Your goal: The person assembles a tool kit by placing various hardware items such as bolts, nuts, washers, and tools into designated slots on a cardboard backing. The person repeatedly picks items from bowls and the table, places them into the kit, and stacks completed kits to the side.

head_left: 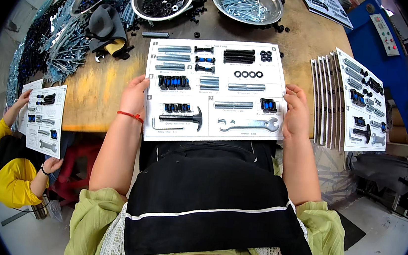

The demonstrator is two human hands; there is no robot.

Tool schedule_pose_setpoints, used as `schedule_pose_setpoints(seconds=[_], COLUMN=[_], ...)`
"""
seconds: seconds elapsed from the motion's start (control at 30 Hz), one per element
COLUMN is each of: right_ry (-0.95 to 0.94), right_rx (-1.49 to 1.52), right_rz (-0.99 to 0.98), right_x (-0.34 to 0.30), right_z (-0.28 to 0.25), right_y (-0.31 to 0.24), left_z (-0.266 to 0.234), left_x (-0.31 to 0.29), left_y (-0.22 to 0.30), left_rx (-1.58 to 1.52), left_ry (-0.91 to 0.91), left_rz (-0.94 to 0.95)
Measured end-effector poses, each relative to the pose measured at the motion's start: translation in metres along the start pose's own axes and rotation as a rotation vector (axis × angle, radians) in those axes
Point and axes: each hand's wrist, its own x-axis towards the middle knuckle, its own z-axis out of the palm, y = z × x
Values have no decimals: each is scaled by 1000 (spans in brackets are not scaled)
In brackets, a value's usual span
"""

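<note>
Both my hands hold a white hardware card by its side edges, face up and tilted toward me above the table's near edge. My left hand grips its left edge, fingers mostly behind it. My right hand pinches the right edge, thumb at the front. On the card sit silver sleeves, black bolts, bolts with blue bands, black washers, small black nuts, a black T-shaped tool, a thin bent key and a silver wrench.
Similar cards stand in a row at right. Metal bowls of washers and silver pins are at the back. Left are heaped silver hardware and a dark cloth item. A yellow-sleeved co-worker holds another card.
</note>
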Motion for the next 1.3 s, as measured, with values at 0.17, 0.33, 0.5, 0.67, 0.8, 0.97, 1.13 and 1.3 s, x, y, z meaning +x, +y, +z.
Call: schedule_pose_setpoints(seconds=[0.17, 0.33, 0.5, 0.67, 0.8, 0.97, 1.13, 1.3], right_ry=[-28, -45, -72, -76, -1, 116, 221, 330], right_rx=[-28, 27, 33, -22, -61, -128, -232, -116], right_rz=[5, -78, -109, -174, -210, -244, -288, -270], right_x=[-6, -9, -10, 0, 1, 13, 29, 32], right_z=[-14, -26, -27, -36, -32, -67, -133, -176], right_y=[-43, -74, -117, -136, -146, -146, -144, -157], left_z=[12, 19, 34, 50, 65, 86, 126, 167], left_x=[-40, -49, -57, -55, -47, -34, -43, -61], left_y=[37, 55, 81, 90, 91, 77, 58, 37], left_rx=[-94, -137, -142, -191, -195, -126, -85, -80], left_ry=[-124, -328, -483, -628, -674, -786, -824, -858], left_rz=[-45, 32, 92, 88, 67, -51, -182, -272])
